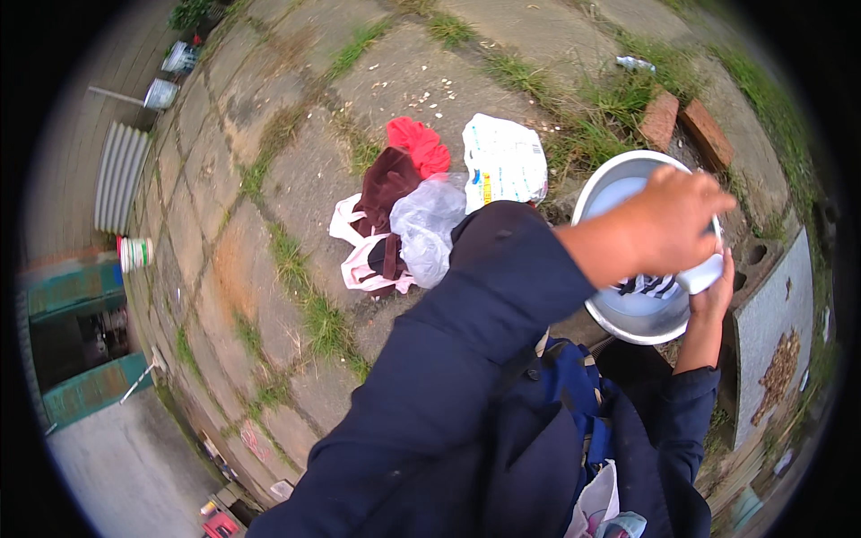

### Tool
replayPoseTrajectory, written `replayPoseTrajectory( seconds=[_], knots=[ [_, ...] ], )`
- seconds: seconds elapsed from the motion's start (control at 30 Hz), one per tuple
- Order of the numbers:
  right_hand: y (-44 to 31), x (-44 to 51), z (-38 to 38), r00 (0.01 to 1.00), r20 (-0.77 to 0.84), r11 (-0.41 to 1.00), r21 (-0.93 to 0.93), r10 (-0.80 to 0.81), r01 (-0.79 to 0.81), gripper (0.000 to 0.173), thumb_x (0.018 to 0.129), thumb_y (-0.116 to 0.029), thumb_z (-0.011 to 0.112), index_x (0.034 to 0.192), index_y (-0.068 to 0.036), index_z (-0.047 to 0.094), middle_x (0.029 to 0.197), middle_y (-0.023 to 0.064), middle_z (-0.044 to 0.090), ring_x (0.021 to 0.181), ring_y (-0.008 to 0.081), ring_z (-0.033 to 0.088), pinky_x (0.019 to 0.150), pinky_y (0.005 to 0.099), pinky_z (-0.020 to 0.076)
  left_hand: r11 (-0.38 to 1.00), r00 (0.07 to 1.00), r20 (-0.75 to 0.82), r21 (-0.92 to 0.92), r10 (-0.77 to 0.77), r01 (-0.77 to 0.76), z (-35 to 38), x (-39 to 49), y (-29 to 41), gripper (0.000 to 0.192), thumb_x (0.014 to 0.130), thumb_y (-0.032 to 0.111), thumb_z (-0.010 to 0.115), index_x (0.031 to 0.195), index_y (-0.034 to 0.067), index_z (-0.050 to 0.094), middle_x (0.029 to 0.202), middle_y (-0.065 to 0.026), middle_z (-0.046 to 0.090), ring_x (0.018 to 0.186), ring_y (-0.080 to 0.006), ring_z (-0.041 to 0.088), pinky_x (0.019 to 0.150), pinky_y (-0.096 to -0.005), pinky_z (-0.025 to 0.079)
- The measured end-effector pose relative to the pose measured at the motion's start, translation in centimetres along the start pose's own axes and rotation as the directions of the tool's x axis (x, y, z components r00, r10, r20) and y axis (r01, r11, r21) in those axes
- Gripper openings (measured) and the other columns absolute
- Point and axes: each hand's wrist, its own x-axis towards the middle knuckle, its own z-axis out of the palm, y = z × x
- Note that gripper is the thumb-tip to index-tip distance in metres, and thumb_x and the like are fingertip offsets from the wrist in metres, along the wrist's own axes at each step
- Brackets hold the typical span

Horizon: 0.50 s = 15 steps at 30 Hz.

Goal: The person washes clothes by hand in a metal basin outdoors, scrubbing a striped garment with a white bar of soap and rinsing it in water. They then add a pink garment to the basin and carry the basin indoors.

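A round metal basin [594, 180] stands before me with cloudy, whitish water [615, 195] in it. Black-and-white striped cloth [656, 288] lies partly in that water. My right hand [714, 290] holds a small white object [701, 273], perhaps a container, at the basin's right rim. Over the basin, my left hand [662, 222] is blurred, with bent fingers just above the white object. Whether those fingers hold anything is hidden. My left forearm and hand cover the middle of the basin.
Left of the basin lie a white printed plastic bag [504, 161], a clear plastic bag [427, 228], red cloth [420, 144] and brown cloth [390, 178]. Bricks [706, 133] sit behind the basin, a grey slab [773, 336] at right. Grass tufts [329, 329] grow between paving slabs.
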Motion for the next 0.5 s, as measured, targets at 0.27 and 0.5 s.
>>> replayPoseTrajectory(
  seconds=[0.27,0.5],
  knots=[
    [-0.8,-2.6,1.5,0.988,0.153,0.998,-0.068,0.004,0.007,0.049,0.092,-0.033,0.054,0.133,-0.007,0.045,0.119,0.0088,0.056,0.094,0.0128,0.056,0.079,0.0286,0.0486,0.684,0.465,-0.646,-0.123,-0.606,0.719,-21.2,-28.9,-18.7,0.031,0.093,0.012,0.052,0.122,-0.001,0.053,0.120,-0.0133,0.058,0.111,-0.0216,0.056,0.098,-0.0330,0.041],
    [-0.6,-4.2,1.2,0.986,0.159,0.993,-0.110,0.048,-0.031,0.044,0.094,-0.029,0.052,0.130,-0.006,0.045,0.116,0.0087,0.057,0.091,0.0141,0.059,0.078,0.0299,0.0512,-0.343,-0.501,-0.471,-0.383,-0.726,0.858,-17.1,-62.1,-17.3,0.066,0.078,0.034,0.063,0.129,-0.003,0.046,0.126,-0.0230,0.052,0.118,-0.0340,0.050,0.099,-0.0424,0.038]
  ],
)
